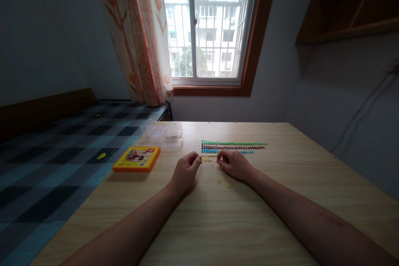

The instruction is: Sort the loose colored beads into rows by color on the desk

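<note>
Rows of tiny coloured pieces lie on the table: a green row (233,143) at the back, a dark brown row (240,148), then a blue row (210,151). In front of them is a short row of yellow pieces (206,160). My left hand (188,168) rests at that row's left end, fingers closed. At its right end my right hand (235,164) has thumb and forefinger curled together, partly covering the blue row. Whatever either hand pinches is too small to make out. A few loose yellow pieces (229,186) lie nearer me.
An orange and yellow box (137,159) with a printed lid lies on the left of the wooden table (199,232). Behind it are clear plastic trays (165,134). A bed with a checked cover (62,149) adjoins the left side; a window is beyond the table.
</note>
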Motion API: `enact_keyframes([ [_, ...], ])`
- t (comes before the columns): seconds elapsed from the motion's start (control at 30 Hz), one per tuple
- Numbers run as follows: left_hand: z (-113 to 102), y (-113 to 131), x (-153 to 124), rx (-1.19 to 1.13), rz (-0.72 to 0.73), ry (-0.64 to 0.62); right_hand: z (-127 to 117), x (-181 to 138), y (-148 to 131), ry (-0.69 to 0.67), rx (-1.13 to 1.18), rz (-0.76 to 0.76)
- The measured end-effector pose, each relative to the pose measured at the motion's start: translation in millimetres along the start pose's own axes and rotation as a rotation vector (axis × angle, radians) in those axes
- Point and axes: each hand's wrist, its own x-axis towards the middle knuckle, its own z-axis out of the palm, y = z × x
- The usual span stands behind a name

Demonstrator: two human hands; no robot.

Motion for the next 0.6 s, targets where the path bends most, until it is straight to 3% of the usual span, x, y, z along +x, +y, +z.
enact_keyframes([
  [0.13, 0.5, 0.5, 0.0, -0.001, -0.006, 0.001, 0.3, -0.3, 1.3, 0.032, 0.015, -0.017],
  [0.37, 2.3, -1.2, -0.5, -0.019, -0.009, -0.004, -1.3, -7.6, -2.0, -0.085, 0.018, -0.24],
  [0.6, 2.4, 0.2, -0.6, -0.025, -0.009, -0.006, -2.5, -7.5, -3.3, -0.109, -0.109, -0.236],
])
